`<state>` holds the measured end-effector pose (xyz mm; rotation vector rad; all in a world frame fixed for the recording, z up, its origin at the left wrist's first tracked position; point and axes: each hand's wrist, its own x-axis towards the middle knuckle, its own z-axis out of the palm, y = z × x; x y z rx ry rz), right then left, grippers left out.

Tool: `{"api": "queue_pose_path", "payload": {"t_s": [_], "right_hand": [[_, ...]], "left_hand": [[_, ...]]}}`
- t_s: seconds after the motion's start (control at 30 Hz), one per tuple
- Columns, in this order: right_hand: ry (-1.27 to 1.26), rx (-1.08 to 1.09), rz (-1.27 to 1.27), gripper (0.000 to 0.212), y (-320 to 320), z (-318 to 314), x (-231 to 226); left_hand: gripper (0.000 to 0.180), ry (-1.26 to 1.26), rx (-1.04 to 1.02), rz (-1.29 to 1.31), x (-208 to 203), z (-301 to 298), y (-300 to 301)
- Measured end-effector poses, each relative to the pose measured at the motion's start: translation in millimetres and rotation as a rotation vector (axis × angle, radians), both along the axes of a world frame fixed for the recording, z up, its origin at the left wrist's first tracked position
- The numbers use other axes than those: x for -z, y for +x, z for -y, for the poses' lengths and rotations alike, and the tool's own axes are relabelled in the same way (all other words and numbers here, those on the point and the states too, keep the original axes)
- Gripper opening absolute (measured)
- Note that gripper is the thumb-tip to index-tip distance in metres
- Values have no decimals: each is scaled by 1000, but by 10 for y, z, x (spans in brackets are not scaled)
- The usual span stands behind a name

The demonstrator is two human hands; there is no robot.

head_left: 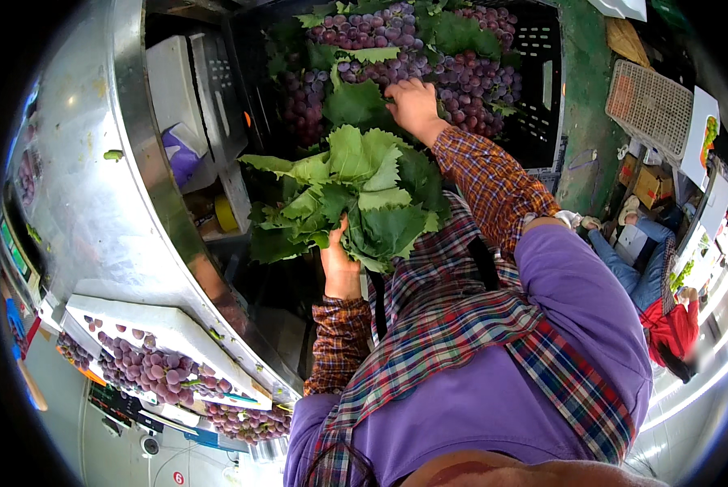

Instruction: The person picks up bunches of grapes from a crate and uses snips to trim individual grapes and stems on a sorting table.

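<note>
Head view shows the left hand (341, 266) grasping a leaf bunch (364, 191) and the right hand (415, 107), its grip unclear, beside a leaf (353, 105) on grapes (465, 77) in a black crate (534, 126).

Wearer's hands (339, 264) (416, 109) — two, held leaf bunch (365, 195) — one

Round red sign (178, 478) bearing white numeral, on pale wall (116, 463) near view's lower edge

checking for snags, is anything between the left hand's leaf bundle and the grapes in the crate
Partly: a broad leaf lies over the grapes, with the right hand just right of it. The leaf bundle in the left hand hides part of the near side of the crate.
</note>
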<state>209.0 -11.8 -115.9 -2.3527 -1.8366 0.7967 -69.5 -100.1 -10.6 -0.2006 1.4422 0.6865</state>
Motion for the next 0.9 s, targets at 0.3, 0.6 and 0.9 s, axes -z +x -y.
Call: {"api": "queue_pose_path", "payload": {"t_s": [0.3, 0.6, 0.9], "right_hand": [[-102, -67, -1337, 40, -130, 216, 134], [-579, 45, -1395, 95, -468, 195, -1198], [-147, -261, -725, 131, -541, 486, -1939]], "left_hand": [[35, 52, 54, 31, 81, -38, -15], [36, 19, 175, 4, -330, -349, 227], [39, 305, 221, 56, -666, -416, 622]]}}
